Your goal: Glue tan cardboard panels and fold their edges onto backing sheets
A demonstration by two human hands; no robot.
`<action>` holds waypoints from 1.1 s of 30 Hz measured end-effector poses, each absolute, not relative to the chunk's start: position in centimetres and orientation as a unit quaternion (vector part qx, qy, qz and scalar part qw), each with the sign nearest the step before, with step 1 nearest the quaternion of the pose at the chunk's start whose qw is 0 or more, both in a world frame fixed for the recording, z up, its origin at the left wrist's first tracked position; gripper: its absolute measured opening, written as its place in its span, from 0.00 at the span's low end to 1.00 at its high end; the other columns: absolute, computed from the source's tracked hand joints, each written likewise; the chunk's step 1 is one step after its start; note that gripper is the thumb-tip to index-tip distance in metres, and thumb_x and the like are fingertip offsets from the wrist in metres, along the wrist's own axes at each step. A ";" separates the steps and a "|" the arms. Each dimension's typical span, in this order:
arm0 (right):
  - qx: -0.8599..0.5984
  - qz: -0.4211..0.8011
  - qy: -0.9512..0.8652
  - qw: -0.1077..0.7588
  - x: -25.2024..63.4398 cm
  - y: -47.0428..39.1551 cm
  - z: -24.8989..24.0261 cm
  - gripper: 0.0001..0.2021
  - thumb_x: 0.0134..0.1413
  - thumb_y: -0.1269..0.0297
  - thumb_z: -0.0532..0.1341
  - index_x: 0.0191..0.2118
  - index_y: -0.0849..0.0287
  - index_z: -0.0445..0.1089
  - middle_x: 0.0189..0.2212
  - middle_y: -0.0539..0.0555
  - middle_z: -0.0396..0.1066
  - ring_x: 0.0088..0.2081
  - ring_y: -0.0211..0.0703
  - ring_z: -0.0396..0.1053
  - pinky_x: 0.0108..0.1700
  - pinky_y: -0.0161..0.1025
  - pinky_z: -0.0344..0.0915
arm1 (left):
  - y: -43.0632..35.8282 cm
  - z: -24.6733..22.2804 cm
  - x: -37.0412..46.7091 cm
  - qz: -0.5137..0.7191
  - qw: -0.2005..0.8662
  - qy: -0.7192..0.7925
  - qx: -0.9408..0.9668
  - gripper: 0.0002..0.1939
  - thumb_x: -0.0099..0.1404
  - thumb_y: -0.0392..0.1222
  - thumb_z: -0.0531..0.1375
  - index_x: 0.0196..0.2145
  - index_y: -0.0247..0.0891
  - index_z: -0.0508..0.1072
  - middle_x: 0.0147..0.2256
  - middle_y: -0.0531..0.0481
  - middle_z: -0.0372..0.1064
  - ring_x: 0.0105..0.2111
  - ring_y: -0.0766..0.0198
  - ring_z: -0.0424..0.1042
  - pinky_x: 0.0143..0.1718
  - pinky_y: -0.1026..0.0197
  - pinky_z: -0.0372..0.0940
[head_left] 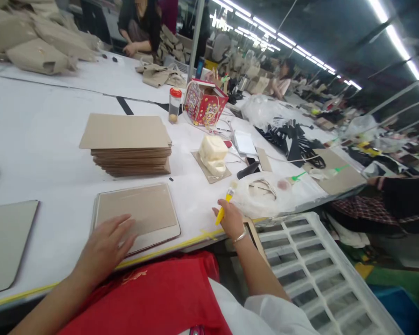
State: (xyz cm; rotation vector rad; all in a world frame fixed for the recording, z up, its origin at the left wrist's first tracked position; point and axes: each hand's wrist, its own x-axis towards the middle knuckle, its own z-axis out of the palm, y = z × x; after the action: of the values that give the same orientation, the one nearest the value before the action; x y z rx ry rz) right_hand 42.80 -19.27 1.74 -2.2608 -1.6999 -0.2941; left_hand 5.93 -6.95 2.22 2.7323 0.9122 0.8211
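My left hand (106, 249), fingers spread, rests at the lower left of a flat tan sheet (136, 209) lying on a pale board (160, 236) near the table's front edge. Closed around a yellow-handled brush (220, 215) is my right hand (231, 218), over the table edge with the bristles pointing up and away. Beyond the board stands a stack of brown boards (131, 160). A cream-coloured container (212, 153), smeared with whitish material, sits on a small cardboard piece (220, 177) beyond the brush.
Another board (9, 242) lies at the left. A plastic bag (261, 197) and a dark tool (247, 170) are right of the brush. Farther back stand a red box (206, 104) and a red-lidded jar (174, 106). A white rack (310, 270) is below right. People work nearby.
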 end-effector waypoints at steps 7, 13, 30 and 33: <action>-0.743 -0.102 -0.648 0.134 40.3 -17.9 -0.2 0.11 0.56 0.63 0.56 0.45 0.59 0.64 0.43 0.58 0.70 0.41 0.46 0.66 0.46 0.42 0.61 | -7.4 0.9 9.0 0.249 0.055 0.258 0.932 0.16 0.63 0.47 0.53 0.44 0.37 0.70 0.46 0.42 0.68 0.45 0.56 0.68 0.47 0.53 0.65; -0.858 -0.233 -0.439 0.129 48.7 -19.4 5.9 0.12 0.58 0.63 0.52 0.45 0.61 0.64 0.32 0.59 0.68 0.37 0.47 0.64 0.40 0.41 0.59 | -7.2 -1.7 7.8 0.241 0.085 0.256 0.933 0.18 0.61 0.53 0.52 0.45 0.44 0.69 0.46 0.46 0.69 0.44 0.54 0.70 0.46 0.51 0.67; -0.739 -0.116 -0.517 0.416 44.6 -19.2 12.8 0.09 0.56 0.59 0.54 0.40 0.57 0.59 0.30 0.52 0.65 0.30 0.40 0.65 0.34 0.37 0.62 | -8.7 4.1 11.9 0.169 0.475 0.359 0.785 0.22 0.56 0.55 0.58 0.45 0.41 0.70 0.47 0.44 0.67 0.46 0.54 0.68 0.49 0.50 0.64; -0.671 0.025 -0.551 0.495 39.0 -17.6 13.7 0.07 0.56 0.60 0.56 0.38 0.55 0.58 0.29 0.49 0.62 0.28 0.37 0.62 0.31 0.35 0.62 | -9.3 7.0 14.6 0.147 0.742 0.296 0.583 0.33 0.52 0.55 0.62 0.53 0.40 0.62 0.51 0.40 0.61 0.44 0.57 0.69 0.41 0.56 0.67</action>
State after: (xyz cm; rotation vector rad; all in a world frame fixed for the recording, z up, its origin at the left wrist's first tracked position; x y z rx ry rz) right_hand 39.01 -17.63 13.67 -1.6272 -1.3365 0.0598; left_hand 14.63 -9.30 7.03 1.2771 0.6481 0.3228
